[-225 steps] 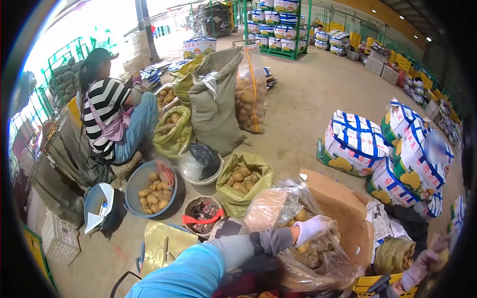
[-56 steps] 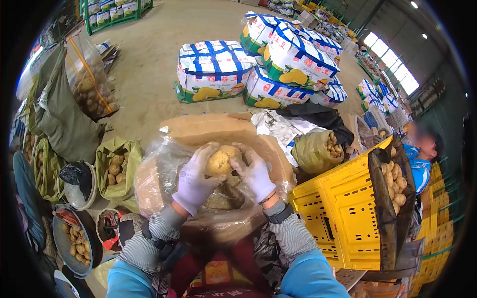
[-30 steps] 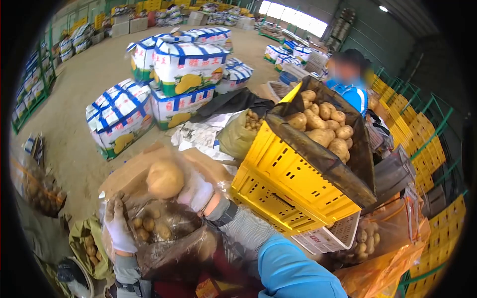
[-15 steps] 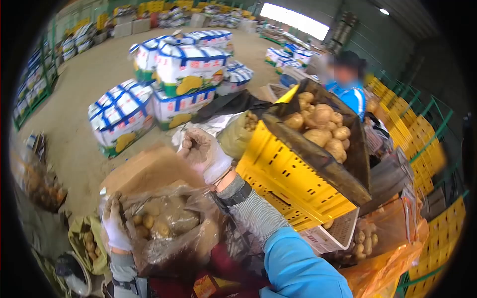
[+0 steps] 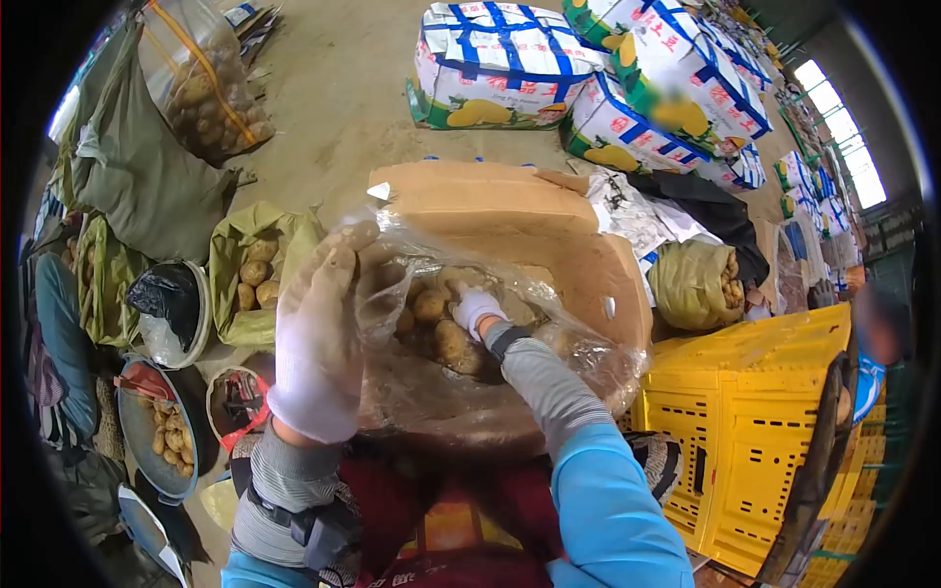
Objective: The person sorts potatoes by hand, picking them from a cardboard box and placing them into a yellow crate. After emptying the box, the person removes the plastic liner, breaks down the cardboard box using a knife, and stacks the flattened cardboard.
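Potatoes lie left of centre in the cardboard box, just beside the right hand, whose grip I cannot tell, while the left hand, fingers extended, hovers farther off, by the left edge.

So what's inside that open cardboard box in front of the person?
Inside the cardboard box is a clear plastic liner with several potatoes in it. The right hand is in there too, hiding whatever lies under it. What lies beneath the potatoes is covered.
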`<state>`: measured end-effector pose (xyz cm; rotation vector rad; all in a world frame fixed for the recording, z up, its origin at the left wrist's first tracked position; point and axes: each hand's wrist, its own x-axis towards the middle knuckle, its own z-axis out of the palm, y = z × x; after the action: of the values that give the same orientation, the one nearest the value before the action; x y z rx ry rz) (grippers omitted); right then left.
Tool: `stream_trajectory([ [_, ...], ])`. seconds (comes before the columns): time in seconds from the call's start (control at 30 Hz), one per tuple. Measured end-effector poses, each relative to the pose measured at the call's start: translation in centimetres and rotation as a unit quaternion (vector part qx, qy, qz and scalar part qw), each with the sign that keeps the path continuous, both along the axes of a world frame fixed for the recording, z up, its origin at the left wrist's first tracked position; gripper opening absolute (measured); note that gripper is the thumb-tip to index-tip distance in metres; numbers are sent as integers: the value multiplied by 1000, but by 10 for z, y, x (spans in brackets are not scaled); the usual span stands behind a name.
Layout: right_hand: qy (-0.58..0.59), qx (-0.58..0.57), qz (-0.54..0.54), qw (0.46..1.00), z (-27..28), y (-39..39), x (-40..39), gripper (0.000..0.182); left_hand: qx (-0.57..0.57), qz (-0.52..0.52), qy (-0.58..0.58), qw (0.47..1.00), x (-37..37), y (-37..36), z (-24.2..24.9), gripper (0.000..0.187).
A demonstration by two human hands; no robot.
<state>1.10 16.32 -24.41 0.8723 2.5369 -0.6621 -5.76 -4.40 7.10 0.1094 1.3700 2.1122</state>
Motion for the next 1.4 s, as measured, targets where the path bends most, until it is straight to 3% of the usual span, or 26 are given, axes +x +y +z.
stream_trajectory([
  [0.03,-11,46,19,999,-18,-2,-15,40,3,10,-20,1000,-1,2,-6,34],
  [0.13,-21,64,-67,995,-85,-4,-39,43,-8,-14,-46,999,-3,2,-15,35],
  [0.17,-52,86,-17,995,-68,-5,-42,43,-12,-13,-55,998,-1,3,-11,34],
  [0.27,-97,44,-21,994,-65,9,-42,50,7,-31,-62,998,2,11,-10,34],
  [0.33,-26,-89,-143,985,-39,23,-18,54,-9,-49,-49,998,0,13,-19,37],
  [0.4,106,-317,-350,875,-57,29,15,54,-63,-34,-12,997,9,23,-18,44],
  [0.43,222,-506,-360,752,2,25,38,54,-32,-62,26,997,5,22,-38,42],
  [0.47,256,-542,-316,735,1,28,45,56,1,-89,61,994,1,22,-60,40],
  [0.53,317,-619,-227,682,4,36,58,59,7,-127,33,991,15,30,-55,40],
  [0.57,279,-577,-249,726,100,28,81,61,-57,-187,181,964,13,26,-81,41],
  [0.6,236,-537,-269,764,201,18,105,63,-70,-224,187,954,16,26,-100,41],
  [0.63,265,-530,-196,781,196,21,105,67,-81,-261,194,942,19,25,-118,41],
  [0.73,345,-458,-26,819,183,19,103,86,-2,-327,-126,937,46,45,-110,38],
  [0.8,260,-308,-30,915,265,-3,142,93,42,-369,-214,903,69,56,-98,39],
  [0.83,212,-303,-60,927,275,-8,151,99,90,-456,-177,868,67,59,-107,41],
  [0.93,298,-90,-56,949,261,-25,166,96,28,-315,-167,934,97,60,-105,43],
  [1.07,311,-62,-101,943,266,-32,162,70,74,-389,-121,910,113,56,-63,43],
  [1.17,409,-173,-220,869,247,-12,143,49,67,-393,49,916,108,56,-65,50],
  [1.2,449,-223,-245,830,249,-7,142,52,55,-375,62,923,108,60,-66,53],
  [1.3,391,-311,-285,818,254,4,138,69,14,-347,33,937,99,63,-44,57],
  [1.37,420,-225,-175,862,238,4,123,70,29,-337,68,939,92,61,-38,57],
  [1.4,474,-57,-72,876,229,-7,121,68,-53,-329,147,931,90,59,-27,64],
])
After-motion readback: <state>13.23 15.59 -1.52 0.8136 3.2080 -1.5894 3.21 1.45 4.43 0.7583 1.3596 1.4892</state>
